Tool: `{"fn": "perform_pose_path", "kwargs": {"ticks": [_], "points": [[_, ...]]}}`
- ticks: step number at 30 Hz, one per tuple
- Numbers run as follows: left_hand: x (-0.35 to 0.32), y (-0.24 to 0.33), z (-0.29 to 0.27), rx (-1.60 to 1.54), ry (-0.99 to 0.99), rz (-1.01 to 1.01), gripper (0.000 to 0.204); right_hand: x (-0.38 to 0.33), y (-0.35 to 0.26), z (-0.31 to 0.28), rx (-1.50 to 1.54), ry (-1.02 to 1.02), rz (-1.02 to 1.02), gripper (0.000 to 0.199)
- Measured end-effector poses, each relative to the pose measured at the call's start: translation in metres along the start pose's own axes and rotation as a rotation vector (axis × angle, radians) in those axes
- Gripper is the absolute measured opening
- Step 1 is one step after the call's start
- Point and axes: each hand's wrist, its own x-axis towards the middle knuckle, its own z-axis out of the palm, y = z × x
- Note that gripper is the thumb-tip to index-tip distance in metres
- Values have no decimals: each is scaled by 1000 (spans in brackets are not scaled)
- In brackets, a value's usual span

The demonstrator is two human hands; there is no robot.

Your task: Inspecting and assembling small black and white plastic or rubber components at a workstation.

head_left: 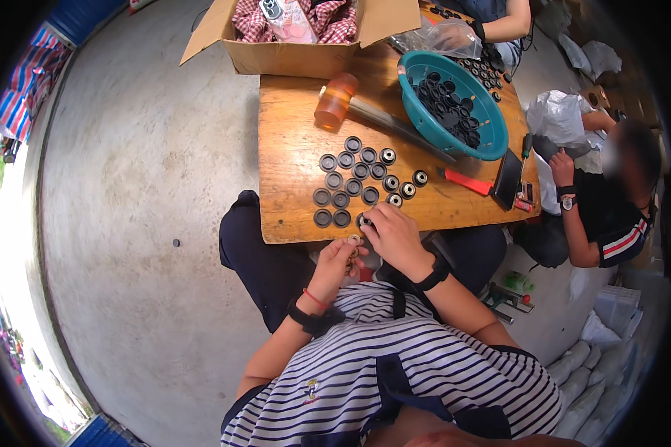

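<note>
Just off the table's near edge, my left hand (335, 264) is closed around a few small metal rings (355, 240), one of them held up between thumb and finger. My right hand (397, 237) reaches over the edge, its fingertips pinched on a black round cap (362, 220) that they partly cover. Beyond it lie several black round caps (340, 199) in loose rows, hollow side up. To their right, several caps (408, 190) have a silver ring set in the middle.
A mallet (338, 103) with an amber head lies across the wooden table (291, 149). Behind it stand a teal basin (455, 149) of black caps and an open carton (291, 59). A red-handled tool (467, 182) lies at right. Two people work nearby, one seated at right (604, 194).
</note>
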Motion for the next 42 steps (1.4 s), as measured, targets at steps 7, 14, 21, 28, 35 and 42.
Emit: {"fn": "perform_pose_path", "kwargs": {"ticks": [7,14,21,28,35,42], "points": [[-3,1,4,125,35,104,22,-10,-6,-11,226,20,-42,20],[-4,5,8,257,8,138,24,-16,0,-22,298,-154,-133,21],[0,7,11,107,-23,103,28,16,27,-18,122,134,2,19],[7,6,8,145,-53,72,31,25,31,-7,0,115,-12,14],[14,7,9,182,-77,60,31,26,26,-2,-12,117,7,13],[0,22,11,217,-54,93,32,8,2,-22,227,-53,-103,27]]}}
